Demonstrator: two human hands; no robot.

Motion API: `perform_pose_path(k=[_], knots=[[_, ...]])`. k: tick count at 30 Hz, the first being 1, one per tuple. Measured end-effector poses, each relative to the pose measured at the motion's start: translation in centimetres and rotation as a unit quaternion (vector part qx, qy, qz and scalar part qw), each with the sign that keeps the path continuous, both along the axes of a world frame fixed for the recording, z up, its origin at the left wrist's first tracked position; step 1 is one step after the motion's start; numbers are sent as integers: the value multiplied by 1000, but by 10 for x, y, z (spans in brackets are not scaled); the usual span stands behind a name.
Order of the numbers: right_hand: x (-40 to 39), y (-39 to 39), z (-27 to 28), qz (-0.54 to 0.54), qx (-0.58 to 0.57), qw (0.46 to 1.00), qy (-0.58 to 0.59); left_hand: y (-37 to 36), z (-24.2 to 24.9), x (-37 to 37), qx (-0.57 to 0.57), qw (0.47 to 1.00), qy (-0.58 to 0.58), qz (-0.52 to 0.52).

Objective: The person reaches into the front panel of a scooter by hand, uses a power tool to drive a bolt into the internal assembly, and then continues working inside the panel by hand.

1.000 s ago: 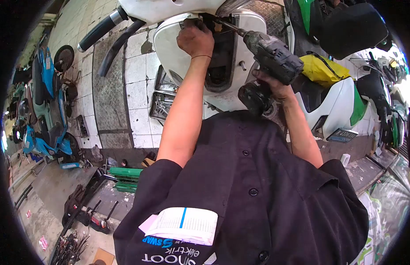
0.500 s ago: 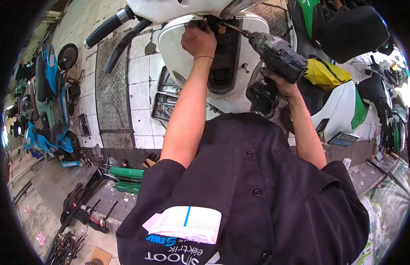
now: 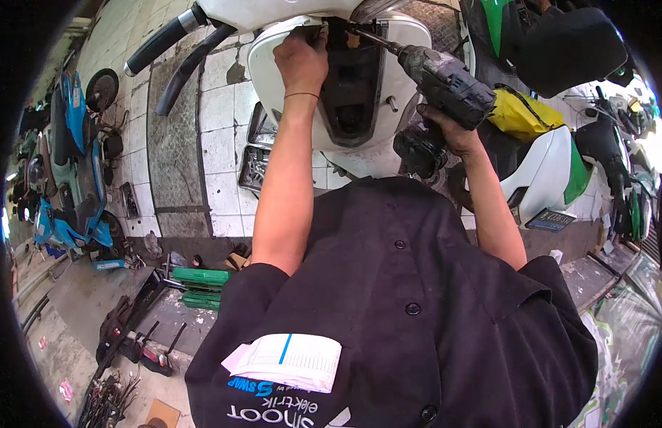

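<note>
My right hand is wrapped around the handle of a dark, worn cordless impact driver. Its long bit reaches left to the top of the dark recess in a white scooter panel. At that panel's upper left edge is my left hand, its fingers curled inward near the bit's tip. Whatever those fingers grip is hidden from me. A small bolt-like peg sticks out of the panel right of the recess.
A handlebar grip juts out at upper left. Metal trays with tools lie on the tiles. A blue scooter stands at left; a yellow bag rests by a white-and-green scooter at right. Green parts lie lower left.
The view has shifted a little, with the scooter slightly left and higher. My left hand stays by the panel's edge, and the driver's bit remains at the recess top.
</note>
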State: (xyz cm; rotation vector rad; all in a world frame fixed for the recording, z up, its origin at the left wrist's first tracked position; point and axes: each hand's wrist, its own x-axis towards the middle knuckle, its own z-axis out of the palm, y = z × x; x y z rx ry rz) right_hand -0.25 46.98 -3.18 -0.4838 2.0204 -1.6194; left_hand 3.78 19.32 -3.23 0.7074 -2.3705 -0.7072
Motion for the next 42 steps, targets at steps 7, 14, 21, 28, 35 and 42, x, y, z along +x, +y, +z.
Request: perform_pose_path(k=[7,14,21,28,35,42], knots=[[-9,6,-19,-8,20,999,-36,-2,-8,-2,-15,996,85,-17],[-7,7,-19,-24,16,1000,-1,-13,-9,-3,-59,998,-23,-18],[-17,6,-7,-16,49,999,-14,-14,-7,-4,-134,990,-17,-35],[-30,14,-21,45,31,992,112,-18,-9,-9,-138,988,-61,-20],[-29,14,-9,52,61,994,71,-24,-19,-7,-155,985,-77,-13],[-34,20,-26,62,47,989,126,-15,-11,0,-8,998,3,-55]])
